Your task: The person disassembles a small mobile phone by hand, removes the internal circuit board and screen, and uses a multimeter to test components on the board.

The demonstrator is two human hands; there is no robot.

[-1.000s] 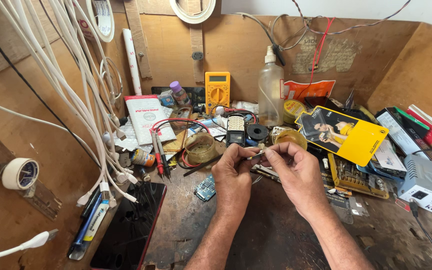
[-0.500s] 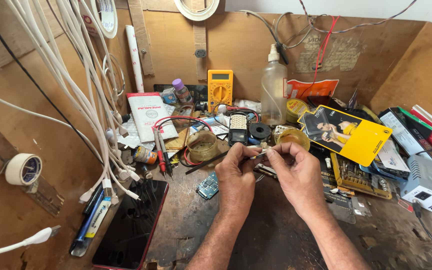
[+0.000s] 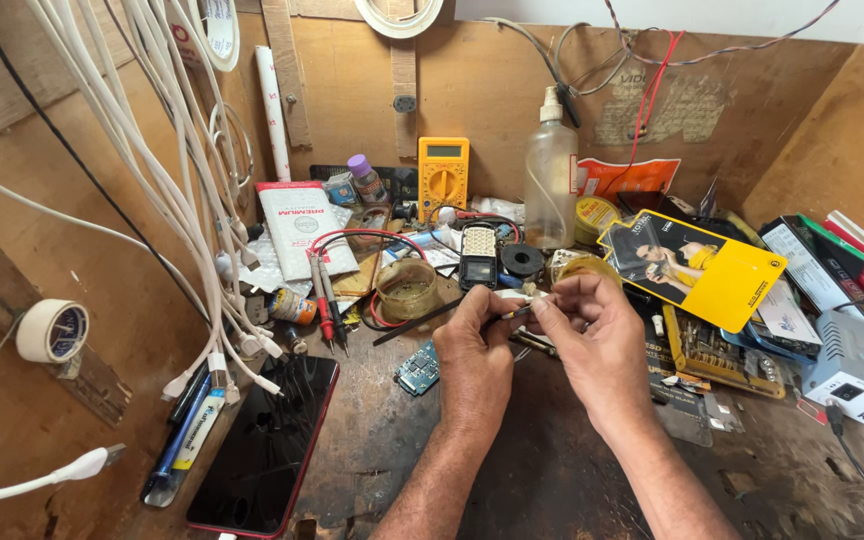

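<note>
Item: small white part, pinched between fingertips of left hand and right hand, both closed together above the worn wooden desk centre. Likely light, fragile; hold by edges. Nearby: yellow multimeter, black phone.

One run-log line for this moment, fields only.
left hand: pinching thin dark tool | right hand: fingertips on small white part | nearby: blue circuit board, black phone | surface: cluttered wooden bench
</note>
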